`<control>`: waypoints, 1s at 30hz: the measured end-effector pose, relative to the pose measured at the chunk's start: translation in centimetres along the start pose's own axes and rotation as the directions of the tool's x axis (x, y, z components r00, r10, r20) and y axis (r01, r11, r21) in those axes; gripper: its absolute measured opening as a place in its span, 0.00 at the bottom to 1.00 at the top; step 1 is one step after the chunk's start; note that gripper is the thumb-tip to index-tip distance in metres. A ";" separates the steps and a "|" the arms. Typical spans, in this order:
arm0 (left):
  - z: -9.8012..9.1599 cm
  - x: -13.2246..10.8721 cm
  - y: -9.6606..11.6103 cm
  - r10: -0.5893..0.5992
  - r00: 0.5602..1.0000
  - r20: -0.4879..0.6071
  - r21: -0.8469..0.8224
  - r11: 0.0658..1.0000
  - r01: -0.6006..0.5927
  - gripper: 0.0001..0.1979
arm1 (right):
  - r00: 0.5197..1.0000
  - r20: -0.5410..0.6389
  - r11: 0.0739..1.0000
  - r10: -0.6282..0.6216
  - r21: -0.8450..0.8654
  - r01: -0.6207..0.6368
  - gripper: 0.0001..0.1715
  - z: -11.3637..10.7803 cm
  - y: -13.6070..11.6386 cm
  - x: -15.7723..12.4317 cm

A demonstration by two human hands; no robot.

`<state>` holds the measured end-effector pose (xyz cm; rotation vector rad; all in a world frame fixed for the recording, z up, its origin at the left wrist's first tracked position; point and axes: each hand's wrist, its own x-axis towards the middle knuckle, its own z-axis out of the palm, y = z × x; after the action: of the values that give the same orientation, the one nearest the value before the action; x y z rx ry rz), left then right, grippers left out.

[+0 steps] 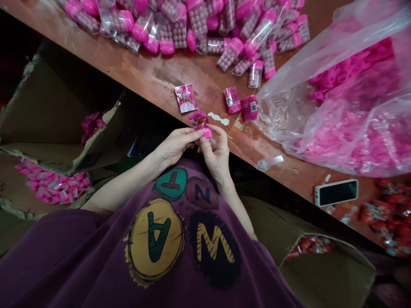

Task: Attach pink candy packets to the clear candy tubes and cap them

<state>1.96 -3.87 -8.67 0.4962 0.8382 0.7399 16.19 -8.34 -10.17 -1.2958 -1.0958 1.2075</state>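
Close to my body at the table's front edge, my left hand [176,145] and my right hand [216,150] meet. Both are closed, fingertips pinching a small pink-capped candy tube [207,133]; its lower part is mostly hidden by my fingers. Just beyond the fingertips is a shiny pink printed sachet [199,117]; I cannot tell whether they touch it. A flat pink sachet [186,98] lies a little farther off. Two more pink packets, one [232,100] beside the other [249,108], rest to the right.
A heap of pink-capped tubes with small balls [197,19] covers the table's far side. At right are a clear bag of pink plastic parts [353,107], a phone [337,192] and red packets [390,209]. Cardboard boxes [41,98] stand below the table edge.
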 end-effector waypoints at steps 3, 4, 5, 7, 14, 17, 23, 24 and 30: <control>0.3 -0.2 0.1 0.005 1.000 0.011 -0.006 1.000 -0.005 0.17 | 1.000 -0.011 0.999 0.014 0.045 -0.014 0.23 0.1 0.0 0.0; 0.4 -0.2 0.1 0.008 1.000 0.017 -0.013 1.000 -0.008 0.18 | 1.000 -0.015 0.997 0.024 0.070 -0.023 0.24 0.2 0.0 0.0; 0.5 -0.2 0.2 0.014 1.000 0.021 -0.022 1.000 -0.013 0.18 | 0.999 -0.023 0.995 0.033 0.094 -0.031 0.24 0.3 0.0 0.1; 0.5 -0.2 0.3 0.027 0.999 0.022 -0.029 0.999 -0.026 0.19 | 0.998 -0.040 0.991 0.052 0.122 -0.046 0.24 0.4 0.0 0.1; 0.7 -0.3 0.4 0.044 0.999 -0.008 -0.014 0.999 -0.045 0.20 | 0.996 -0.010 0.988 0.094 0.125 -0.092 0.29 0.5 -0.8 0.0; 0.8 -0.3 0.5 0.064 0.998 -0.010 0.001 0.998 -0.064 0.19 | 0.988 0.061 0.965 0.144 0.212 -0.154 0.35 0.6 -1.3 0.0; 0.7 -0.6 1.0 0.032 0.999 0.005 0.044 0.999 -0.032 0.18 | 0.954 0.193 0.915 0.229 0.293 -0.278 0.38 0.8 -1.4 0.1; 0.7 -0.7 0.9 0.036 0.999 0.007 0.054 0.998 -0.036 0.18 | 0.954 0.191 0.921 0.230 0.273 -0.276 0.39 0.7 -1.2 0.1; 1.1 -1.1 0.3 0.083 0.995 -0.062 0.037 0.996 -0.081 0.17 | 0.996 0.086 0.996 0.028 -0.086 -0.021 0.40 -0.6 -0.1 -0.1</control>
<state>2.28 -4.57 -7.28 0.5430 0.8948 0.8209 16.80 -8.48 -10.04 -1.3350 -1.2082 1.2575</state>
